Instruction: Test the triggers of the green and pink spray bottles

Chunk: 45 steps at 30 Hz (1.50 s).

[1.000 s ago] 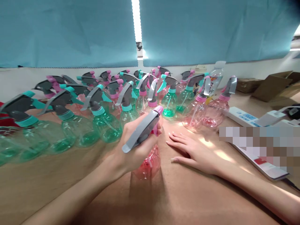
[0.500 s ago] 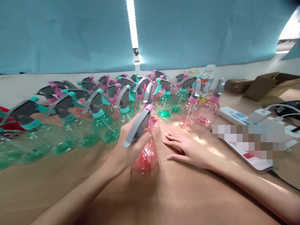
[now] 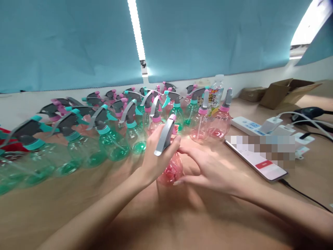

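A pink spray bottle [image 3: 171, 172] with a grey trigger head stands upright on the brown table surface [image 3: 109, 222] in front of me. My left hand [image 3: 156, 156] is wrapped round its neck, just under the grey head. At the bottle's right side is my right hand [image 3: 208, 168], its thumb by the lower body and its fingers curved behind, partly hidden. Green spray bottles [image 3: 114, 146] with turquoise collars stand in a row to the left. Just behind my left hand is another pink spray bottle [image 3: 156, 119].
Two pink bottles [image 3: 218, 125] stand back right, before a clear labelled bottle [image 3: 218, 86]. Further right are a phone [image 3: 252, 158] with a cable, a white power strip [image 3: 244, 124] with chargers, and an open cardboard box [image 3: 278, 93]. Something red [image 3: 13, 140] lies far left.
My right hand has moved left from the table to the held bottle, its fingers now curved around the side. The view has shifted slightly. My left hand keeps its hold.
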Motion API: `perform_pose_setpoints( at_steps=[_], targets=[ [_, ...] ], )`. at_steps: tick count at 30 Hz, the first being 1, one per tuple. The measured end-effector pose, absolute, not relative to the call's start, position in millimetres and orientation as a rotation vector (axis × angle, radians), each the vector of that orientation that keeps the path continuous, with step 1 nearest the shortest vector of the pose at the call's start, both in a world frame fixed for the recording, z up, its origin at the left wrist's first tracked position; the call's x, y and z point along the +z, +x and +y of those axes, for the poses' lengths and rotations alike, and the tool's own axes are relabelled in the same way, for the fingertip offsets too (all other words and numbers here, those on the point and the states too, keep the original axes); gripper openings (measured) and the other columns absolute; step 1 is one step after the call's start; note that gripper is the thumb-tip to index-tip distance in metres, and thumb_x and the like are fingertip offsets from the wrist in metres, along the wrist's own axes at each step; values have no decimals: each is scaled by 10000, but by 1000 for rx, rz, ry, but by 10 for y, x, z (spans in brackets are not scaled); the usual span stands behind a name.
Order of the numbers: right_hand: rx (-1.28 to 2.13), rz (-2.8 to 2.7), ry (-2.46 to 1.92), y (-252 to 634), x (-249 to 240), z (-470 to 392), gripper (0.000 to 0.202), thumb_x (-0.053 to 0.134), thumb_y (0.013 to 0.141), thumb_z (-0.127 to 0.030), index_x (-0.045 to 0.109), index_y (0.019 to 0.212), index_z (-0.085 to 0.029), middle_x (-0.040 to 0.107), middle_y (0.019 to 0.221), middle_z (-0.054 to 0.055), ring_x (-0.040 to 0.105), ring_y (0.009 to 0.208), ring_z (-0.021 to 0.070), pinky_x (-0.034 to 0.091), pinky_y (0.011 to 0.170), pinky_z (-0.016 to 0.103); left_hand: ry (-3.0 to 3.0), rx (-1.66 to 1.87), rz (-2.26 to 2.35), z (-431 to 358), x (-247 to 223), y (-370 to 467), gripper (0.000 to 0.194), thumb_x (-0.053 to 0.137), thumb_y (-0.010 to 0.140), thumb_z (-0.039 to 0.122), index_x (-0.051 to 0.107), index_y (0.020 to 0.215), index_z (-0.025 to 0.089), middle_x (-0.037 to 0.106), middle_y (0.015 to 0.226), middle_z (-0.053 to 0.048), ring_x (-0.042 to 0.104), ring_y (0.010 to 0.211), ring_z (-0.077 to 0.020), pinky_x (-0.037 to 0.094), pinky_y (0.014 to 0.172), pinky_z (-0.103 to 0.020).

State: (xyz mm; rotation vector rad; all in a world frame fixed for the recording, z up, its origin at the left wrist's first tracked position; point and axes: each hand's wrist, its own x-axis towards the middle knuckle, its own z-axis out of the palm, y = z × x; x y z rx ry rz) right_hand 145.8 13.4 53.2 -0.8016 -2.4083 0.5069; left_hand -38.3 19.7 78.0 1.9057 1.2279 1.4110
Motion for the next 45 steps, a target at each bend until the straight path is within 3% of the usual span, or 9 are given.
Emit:
perform_pose_setpoints(
  at_steps=[5,12,17,19,24,30,40,42,45],
  targets=[
    [427,-2264,-898,1453,569,193,605,722,832,-473,499,1346,-245,647,1228,117,615,1112,360,524,881,502,1992,1372,1211,422,704,-139,180,609,893,335,612,1010,199,656,980,-53,613,820,-182,498,752,-341],
    [444,-2174,-1027,1478,462,419,510,744,802,-453,539,1201,-211,612,1176,120,602,1070,322,524,873,493,2020,1308,1245,611,776,-4,215,679,832,336,577,964,200,602,884,-19,560,752,-173,465,721,-340],
    [314,-2165,-1099,1489,485,638,370,713,818,-494,574,966,-185,595,1037,130,586,983,313,525,811,472,1985,1295,1276,604,715,-120,545,752,779,363,498,1231,198,593,1229,-93,584,1100,-245,457,962,-405],
    [249,-2184,-1094,1479,489,748,375,673,842,-532,569,939,-185,598,1003,129,582,957,313,518,794,466,1944,1323,1298,562,644,-184,546,711,820,361,469,1284,205,546,1326,-107,556,1187,-248,442,1011,-416],
    [200,-2185,-1096,1428,512,931,423,672,845,-527,565,1049,-172,644,1029,139,602,949,322,501,796,458,1804,1373,1397,348,532,-346,311,607,894,292,520,1176,195,580,1205,-80,605,1024,-201,495,893,-373],
    [117,-2189,-1231,1348,542,1034,427,767,788,-419,574,1053,-144,660,1042,166,628,946,345,511,764,447,1709,1138,1395,103,449,-491,68,584,897,236,606,931,181,632,918,-2,580,771,-140,470,729,-284],
    [84,-2150,-1300,1213,579,1151,471,761,796,-255,556,1192,-104,670,1115,192,637,1057,360,525,842,463,1400,792,1198,169,196,-377,96,532,918,264,546,899,170,589,717,6,616,594,-129,514,530,-236],
    [50,-2143,-1310,1227,616,1008,505,726,828,-259,532,1261,-85,651,1166,220,611,1107,383,521,857,491,1370,707,1166,218,161,-319,130,523,946,261,572,929,142,626,735,-20,636,602,-145,537,531,-264],
    [-148,-2136,-1239,1254,670,625,463,642,895,-291,532,1306,-109,632,1219,228,589,1110,397,531,817,520,1373,684,1156,287,87,-241,265,585,961,319,605,1147,131,666,1065,-83,675,867,-191,589,739,-369]
  ],
)
